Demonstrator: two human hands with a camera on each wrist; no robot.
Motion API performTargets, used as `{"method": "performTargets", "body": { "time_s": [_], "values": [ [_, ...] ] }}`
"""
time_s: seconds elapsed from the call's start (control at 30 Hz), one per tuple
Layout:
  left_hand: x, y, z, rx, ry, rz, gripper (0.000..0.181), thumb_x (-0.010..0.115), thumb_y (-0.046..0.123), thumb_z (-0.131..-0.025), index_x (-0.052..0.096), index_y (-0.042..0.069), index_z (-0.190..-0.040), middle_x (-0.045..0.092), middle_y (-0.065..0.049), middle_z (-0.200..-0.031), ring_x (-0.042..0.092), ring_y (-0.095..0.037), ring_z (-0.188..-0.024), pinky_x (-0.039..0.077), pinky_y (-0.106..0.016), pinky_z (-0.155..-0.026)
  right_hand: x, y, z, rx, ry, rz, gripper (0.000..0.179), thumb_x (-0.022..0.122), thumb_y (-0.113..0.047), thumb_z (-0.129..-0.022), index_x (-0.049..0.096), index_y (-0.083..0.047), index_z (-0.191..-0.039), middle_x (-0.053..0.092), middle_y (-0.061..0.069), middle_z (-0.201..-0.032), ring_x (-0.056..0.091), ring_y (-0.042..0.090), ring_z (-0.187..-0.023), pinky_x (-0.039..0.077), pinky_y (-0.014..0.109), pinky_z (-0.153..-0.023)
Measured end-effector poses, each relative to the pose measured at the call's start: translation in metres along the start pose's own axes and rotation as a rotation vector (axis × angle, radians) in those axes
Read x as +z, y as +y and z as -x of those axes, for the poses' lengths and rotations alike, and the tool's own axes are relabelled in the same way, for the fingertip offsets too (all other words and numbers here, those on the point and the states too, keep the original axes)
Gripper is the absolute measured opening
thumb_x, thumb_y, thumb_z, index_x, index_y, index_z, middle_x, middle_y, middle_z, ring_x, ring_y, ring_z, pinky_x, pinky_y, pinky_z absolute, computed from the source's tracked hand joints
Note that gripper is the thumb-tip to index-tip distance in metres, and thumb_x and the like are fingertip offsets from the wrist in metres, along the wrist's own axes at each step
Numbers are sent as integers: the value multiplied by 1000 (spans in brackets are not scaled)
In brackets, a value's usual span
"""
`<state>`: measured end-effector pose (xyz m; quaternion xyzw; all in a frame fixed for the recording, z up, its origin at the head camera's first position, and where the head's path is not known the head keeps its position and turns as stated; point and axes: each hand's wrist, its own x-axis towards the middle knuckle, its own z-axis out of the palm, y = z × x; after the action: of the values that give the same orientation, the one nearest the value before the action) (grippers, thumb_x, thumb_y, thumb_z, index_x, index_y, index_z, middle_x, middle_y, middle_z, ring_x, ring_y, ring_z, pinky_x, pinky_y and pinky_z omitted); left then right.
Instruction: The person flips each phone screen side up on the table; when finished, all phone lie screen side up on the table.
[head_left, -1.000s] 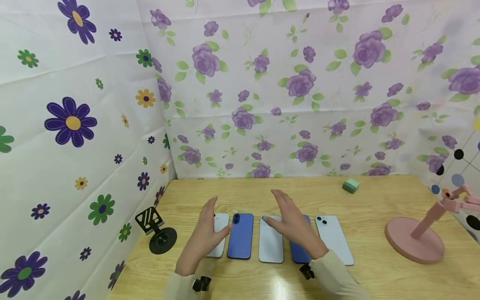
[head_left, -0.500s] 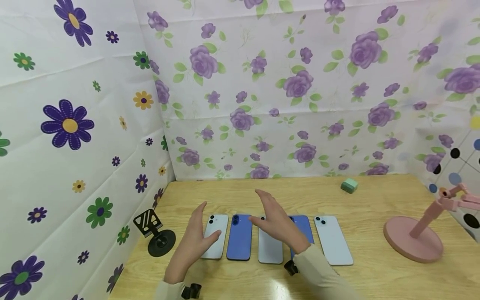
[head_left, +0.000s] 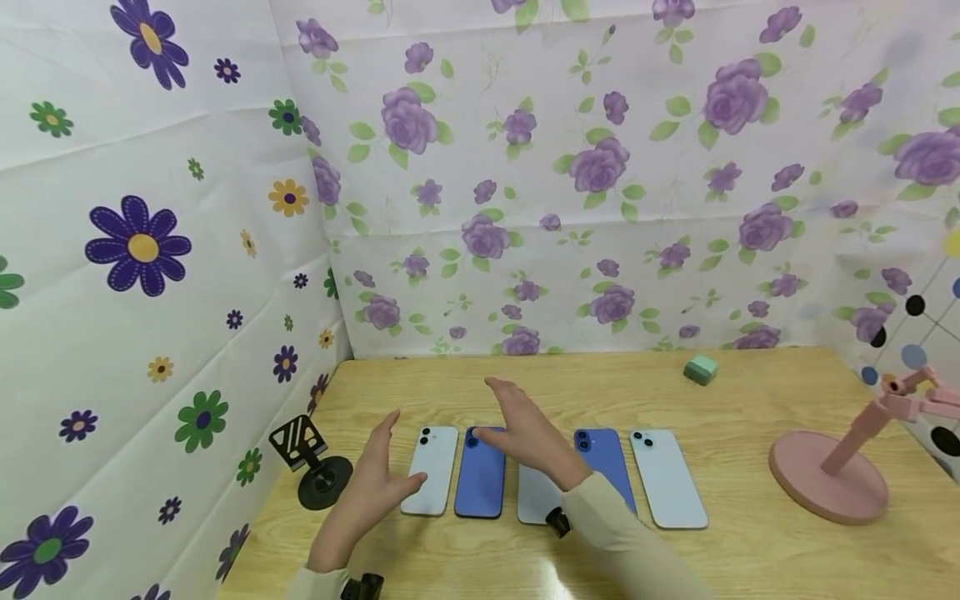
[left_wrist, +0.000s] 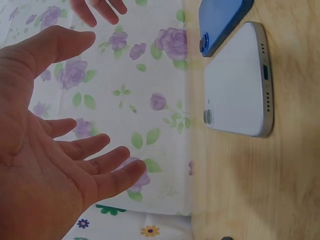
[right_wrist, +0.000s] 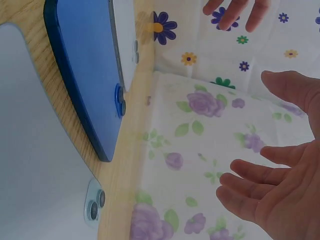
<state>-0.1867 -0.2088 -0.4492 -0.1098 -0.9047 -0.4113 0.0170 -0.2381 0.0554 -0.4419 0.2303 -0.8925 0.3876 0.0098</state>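
Several phones lie face down in a row on the wooden table. My left hand [head_left: 367, 487] is held in the air beside the leftmost white phone [head_left: 432, 473], fingers spread and nothing in them. My right hand [head_left: 531, 435], also bare with fingers extended, hovers above the row. In the head view it overlaps the top of a blue phone [head_left: 480, 485] and hides much of a pale phone [head_left: 534, 498]. Further right are a second blue phone [head_left: 600, 454], partly behind the sleeve, and a white phone [head_left: 670, 482]. Both palms face inward in the wrist views.
A black phone stand [head_left: 322, 482] is at the left of the table [head_left: 465, 392]. A pink stand [head_left: 828, 479] with a round base stands at the right. A small green block [head_left: 701, 369] sits near the back. Flowered cloth [head_left: 555, 275] hangs behind.
Both hands have moved left in the head view, the right one farther, from over the second blue phone's side toward the first. The leftmost white phone is now uncovered. The phones stay put.
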Motion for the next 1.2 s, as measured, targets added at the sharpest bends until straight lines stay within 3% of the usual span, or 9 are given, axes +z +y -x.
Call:
{"method": "performTargets", "body": {
  "time_s": [0.5, 0.83, 1.2],
  "values": [
    [-3, -19, 7, -20, -38, 0, 98, 84, 4, -80, 24, -2, -157, 30, -29, -157, 36, -51, -137, 39, -64, -102, 33, -1, -31, 34, -131, -4, 80, 71, -28, -96, 28, -6, -159, 32, 14, -161, 30, 34, -147, 33, 52, -113],
    [4, -27, 4, -65, -81, 47, 98, 87, 1, -74, 30, -6, -153, 38, -31, -151, 43, -52, -131, 42, -63, -100, 58, -4, -48, 75, -258, 86, 80, 77, -25, -91, 34, -5, -157, 40, 18, -156, 38, 35, -142, 40, 51, -108],
    [11, -29, -2, -102, -160, -1, 104, 91, -1, -67, 32, -7, -152, 40, -36, -147, 48, -54, -125, 43, -62, -98, 74, -12, -65, 148, -253, 72, 81, 81, -24, -87, 39, -2, -153, 48, 19, -149, 48, 35, -135, 46, 50, -101]
  ]
}}
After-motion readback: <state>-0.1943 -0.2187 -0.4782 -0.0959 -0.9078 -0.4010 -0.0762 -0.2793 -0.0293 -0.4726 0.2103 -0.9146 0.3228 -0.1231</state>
